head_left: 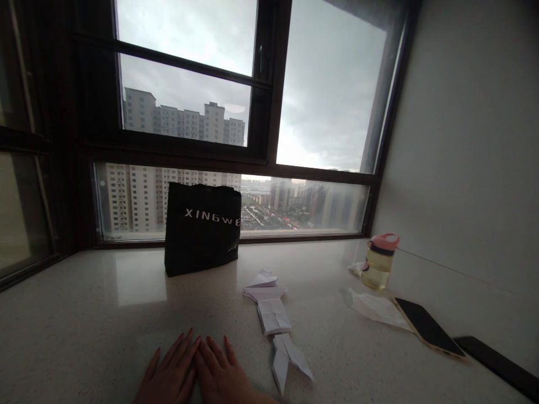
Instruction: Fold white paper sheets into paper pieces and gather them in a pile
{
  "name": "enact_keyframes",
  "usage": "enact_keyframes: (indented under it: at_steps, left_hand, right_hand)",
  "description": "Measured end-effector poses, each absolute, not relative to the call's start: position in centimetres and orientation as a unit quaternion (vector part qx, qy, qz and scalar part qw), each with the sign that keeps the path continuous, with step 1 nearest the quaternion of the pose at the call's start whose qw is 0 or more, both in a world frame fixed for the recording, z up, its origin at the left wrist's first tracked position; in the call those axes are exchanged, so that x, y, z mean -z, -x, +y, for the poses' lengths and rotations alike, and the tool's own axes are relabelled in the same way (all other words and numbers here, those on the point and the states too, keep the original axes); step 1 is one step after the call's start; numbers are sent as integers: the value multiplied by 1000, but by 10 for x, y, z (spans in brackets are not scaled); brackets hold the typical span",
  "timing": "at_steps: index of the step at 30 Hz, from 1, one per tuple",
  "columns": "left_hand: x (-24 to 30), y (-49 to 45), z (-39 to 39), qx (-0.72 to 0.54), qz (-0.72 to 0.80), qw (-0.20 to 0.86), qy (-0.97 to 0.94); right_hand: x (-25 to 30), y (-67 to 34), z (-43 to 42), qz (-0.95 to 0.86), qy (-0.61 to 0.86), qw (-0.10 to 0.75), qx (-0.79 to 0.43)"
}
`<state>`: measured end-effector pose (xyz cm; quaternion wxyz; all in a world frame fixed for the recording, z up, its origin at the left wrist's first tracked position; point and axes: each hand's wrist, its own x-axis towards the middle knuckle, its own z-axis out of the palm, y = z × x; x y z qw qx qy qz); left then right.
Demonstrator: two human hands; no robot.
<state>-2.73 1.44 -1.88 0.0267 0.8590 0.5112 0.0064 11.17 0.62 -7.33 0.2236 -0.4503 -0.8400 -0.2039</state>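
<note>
Both my hands lie flat on the pale speckled sill at the bottom of the view, side by side with their inner edges touching. My left hand (170,370) has its fingers stretched out and holds nothing. My right hand (221,370) also rests palm down, fingers extended and free of any object. Just right of it lie several folded white papers in a column: a pointed two-legged piece (290,359) nearest me, a squarish piece (273,315) above that, and further folded paper (264,286) at the far end.
A black bag (202,230) with white lettering stands upright by the window. On the right are a pink-lidded bottle (379,266), a thin white tissue or wrapper (377,308), a phone (429,326) and a long dark object (499,365) along the wall.
</note>
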Motion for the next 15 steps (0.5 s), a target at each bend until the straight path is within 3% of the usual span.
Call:
enact_keyframes:
  at_steps: [15]
  left_hand:
    - [24, 28, 18, -10, 511, 33, -859]
  right_hand:
    - [78, -111, 9, -827, 445, 250, 237]
